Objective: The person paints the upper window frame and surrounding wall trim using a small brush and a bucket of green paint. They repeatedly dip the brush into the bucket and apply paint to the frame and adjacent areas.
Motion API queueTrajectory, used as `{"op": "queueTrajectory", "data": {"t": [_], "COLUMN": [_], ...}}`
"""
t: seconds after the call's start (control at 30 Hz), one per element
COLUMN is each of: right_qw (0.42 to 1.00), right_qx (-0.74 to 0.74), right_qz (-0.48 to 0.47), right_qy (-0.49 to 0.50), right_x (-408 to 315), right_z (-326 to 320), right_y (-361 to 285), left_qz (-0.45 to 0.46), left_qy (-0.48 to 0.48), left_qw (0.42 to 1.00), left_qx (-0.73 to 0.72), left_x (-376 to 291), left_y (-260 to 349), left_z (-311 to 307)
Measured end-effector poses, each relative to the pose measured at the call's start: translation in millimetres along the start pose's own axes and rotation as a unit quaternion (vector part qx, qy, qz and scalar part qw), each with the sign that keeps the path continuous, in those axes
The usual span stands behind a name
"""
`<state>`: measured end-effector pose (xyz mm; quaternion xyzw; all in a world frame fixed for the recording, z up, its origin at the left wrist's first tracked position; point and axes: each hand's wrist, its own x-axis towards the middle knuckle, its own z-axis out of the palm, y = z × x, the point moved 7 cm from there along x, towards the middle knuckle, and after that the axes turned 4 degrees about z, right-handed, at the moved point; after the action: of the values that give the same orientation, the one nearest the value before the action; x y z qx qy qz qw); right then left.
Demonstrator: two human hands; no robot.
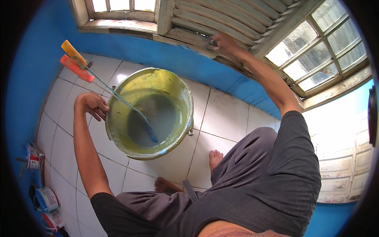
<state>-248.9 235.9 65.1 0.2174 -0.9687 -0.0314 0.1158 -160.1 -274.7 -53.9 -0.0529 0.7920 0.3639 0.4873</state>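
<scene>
My right hand [225, 43] is raised to the bottom rail of a weathered wooden louvred shutter [222, 17]. Its fingers close around a small dark object [212, 42], too blurred to name. Lower down, my left hand [94, 105] hangs bent at the wrist beside a yellow-green plastic bucket [191, 109]; its fingers are apart, the tips at the outer rim. Cloudy grey water [151, 118] fills the bucket's bottom. A yellow-orange handle [74, 54] and a red-orange handle [77, 68] stick out over the rim. A paint-stained rod [127, 103] runs into the water, ending in a blue tip [152, 134].
Paned windows [314, 50] flank the shutter above a blue wall [177, 56]. White floor tiles [225, 115] surround the bucket. At left stand paint containers, one with a blue inside [47, 200] and one with red [52, 220]. My bare foot [215, 158] is near the bucket.
</scene>
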Motion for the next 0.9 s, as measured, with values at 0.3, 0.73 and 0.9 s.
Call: {"op": "queueTrajectory", "data": {"t": [0.3,0.73,0.9], "right_qw": [0.993,0.989,0.998], "right_qx": [0.099,0.091,0.036], "right_qz": [0.001,-0.046,0.056], "right_qy": [0.064,0.103,-0.008], "right_x": [107,-28,-81], "right_z": [16,-22,-53], "right_y": [-74,-9,-2], "left_qz": [-0.001,-0.009,0.001], "left_qy": [0.015,0.029,0.026], "left_qw": [1.000,1.000,1.000], "left_qx": [-0.001,0.000,-0.011], "left_x": [-5,-5,-4], "left_y": [4,-2,-1], "left_z": [1,0,0]}}
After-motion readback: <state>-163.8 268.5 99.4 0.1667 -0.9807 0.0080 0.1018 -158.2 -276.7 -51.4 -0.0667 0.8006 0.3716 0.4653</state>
